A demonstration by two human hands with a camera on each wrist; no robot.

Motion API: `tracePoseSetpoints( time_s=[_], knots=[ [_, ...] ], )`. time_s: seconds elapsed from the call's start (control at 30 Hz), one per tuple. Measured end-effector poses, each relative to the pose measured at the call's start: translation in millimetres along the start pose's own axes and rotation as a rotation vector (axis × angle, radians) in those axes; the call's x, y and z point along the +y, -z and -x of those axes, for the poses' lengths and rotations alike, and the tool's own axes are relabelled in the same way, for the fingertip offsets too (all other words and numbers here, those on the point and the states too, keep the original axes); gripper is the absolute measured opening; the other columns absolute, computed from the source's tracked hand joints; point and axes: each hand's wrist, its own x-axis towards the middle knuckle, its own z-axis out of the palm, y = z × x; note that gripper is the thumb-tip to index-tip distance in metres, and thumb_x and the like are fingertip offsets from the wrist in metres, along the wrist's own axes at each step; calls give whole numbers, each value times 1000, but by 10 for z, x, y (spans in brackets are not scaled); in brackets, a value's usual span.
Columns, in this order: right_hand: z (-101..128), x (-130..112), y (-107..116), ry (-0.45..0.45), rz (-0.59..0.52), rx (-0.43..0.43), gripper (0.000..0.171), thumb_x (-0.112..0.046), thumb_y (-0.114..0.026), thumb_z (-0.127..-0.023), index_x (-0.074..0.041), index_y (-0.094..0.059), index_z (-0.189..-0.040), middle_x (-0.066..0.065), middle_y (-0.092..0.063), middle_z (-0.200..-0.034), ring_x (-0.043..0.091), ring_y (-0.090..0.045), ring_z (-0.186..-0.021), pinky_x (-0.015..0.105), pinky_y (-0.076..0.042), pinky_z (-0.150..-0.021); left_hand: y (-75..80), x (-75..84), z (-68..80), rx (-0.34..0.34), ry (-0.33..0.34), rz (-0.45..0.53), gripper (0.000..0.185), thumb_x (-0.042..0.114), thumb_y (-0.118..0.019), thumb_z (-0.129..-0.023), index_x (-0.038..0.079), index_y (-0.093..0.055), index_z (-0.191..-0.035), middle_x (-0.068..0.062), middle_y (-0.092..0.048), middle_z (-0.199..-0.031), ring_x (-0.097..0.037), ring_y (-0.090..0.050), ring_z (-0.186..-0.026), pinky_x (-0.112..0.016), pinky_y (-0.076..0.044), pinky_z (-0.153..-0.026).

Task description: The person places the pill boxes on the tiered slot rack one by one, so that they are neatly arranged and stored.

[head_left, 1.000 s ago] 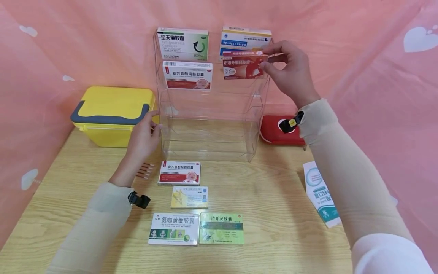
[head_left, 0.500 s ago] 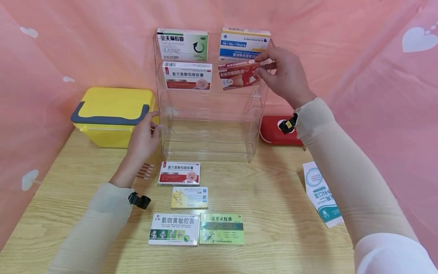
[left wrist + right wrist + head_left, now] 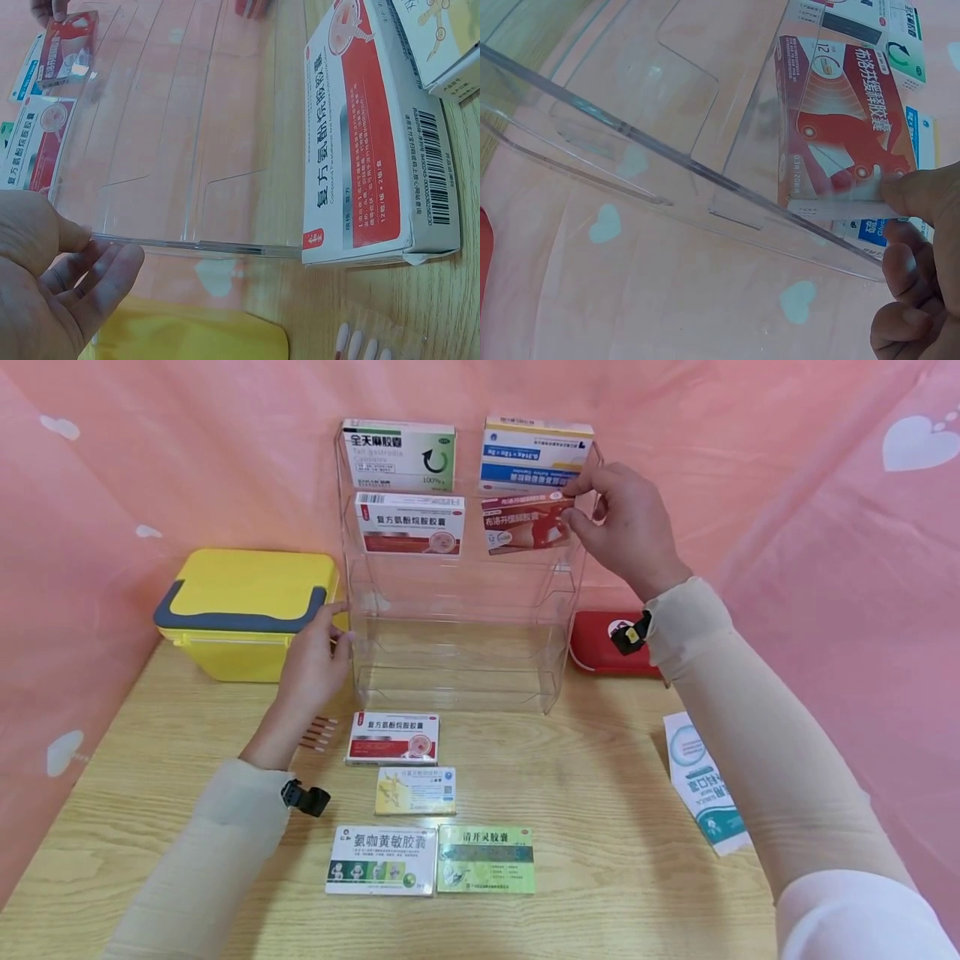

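A clear tiered display rack (image 3: 457, 639) stands upright on the table. My left hand (image 3: 318, 652) pinches its left side edge between thumb and fingers, as the left wrist view shows closely. My right hand (image 3: 626, 522) holds a red medicine box (image 3: 525, 525) by its right end, thumb on the front. That box is slightly tilted at the second tier, behind the clear front lip in the right wrist view (image 3: 844, 124). Left of it on the same tier sits a white-and-red medicine box (image 3: 411, 525). On the top tier stand a green-and-white box (image 3: 400, 456) and a blue-and-white box (image 3: 536, 453).
On the table lie another white-and-red box (image 3: 393, 737), a yellow box (image 3: 416, 791), a white-and-green box (image 3: 380, 860) and a light green box (image 3: 486, 860). Around the rack are a yellow case (image 3: 251, 585), cotton swabs (image 3: 318, 735), a red pouch (image 3: 611, 647) and a mask packet (image 3: 703, 781).
My right hand has brought the red medicine box down and slightly left, from overlapping the blue-and-white box to the second tier; it tilted on the way. The left hand keeps its place.
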Motion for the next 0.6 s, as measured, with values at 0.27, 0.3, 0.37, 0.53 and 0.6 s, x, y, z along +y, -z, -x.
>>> tracePoseSetpoints(
  time_s=[0.27, 0.3, 0.37, 0.53, 0.6],
  knots=[
    [71, 87, 31, -15, -73, 78, 32, -33, -69, -97, -16, -70, -124, 1, -51, -128, 16, -51, -93, 27, -45, -75, -37, 18, -12, -3, 8, 0, 45, 10, -57, -104, 5, -46, -147, -15, -60, -92, -29, -58, -78, -39, -46, -60],
    [101, 104, 42, -13, -84, 91, 31, -34, -69, -97, -16, -70, -123, 0, -51, -128, 16, -51, -93, 26, -45, -76, -42, 19, -11, -5, 10, 0, 45, 10, -58, -104, 5, -46, -147, -15, -60, -92, -29, -58, -78, -39, -46, -60],
    [177, 142, 68, -5, -92, 110, 32, -34, -68, -97, -15, -71, -122, 0, -53, -129, 15, -53, -92, 27, -46, -77, -48, 22, -6, -14, 14, 2, 45, 10, -57, -104, 5, -46, -148, -15, -60, -93, -29, -57, -79, -39, -46, -61],
    [350, 235, 135, 25, -51, 87, 37, -31, -69, -97, -19, -68, -133, -3, -60, -131, 16, -56, -95, 30, -45, -82, -29, 26, 8, -10, 8, 7, 45, 10, -57, -104, 5, -46, -147, -15, -60, -93, -29, -56, -77, -40, -45, -60],
    [367, 248, 151, 34, -42, 59, 40, -31, -68, -98, -23, -65, -138, -6, -61, -134, 14, -56, -97, 29, -44, -81, -13, 25, 15, 0, 11, 5, 44, 10, -56, -104, 6, -47, -147, -15, -59, -92, -29, -55, -76, -41, -44, -60]
  ],
)
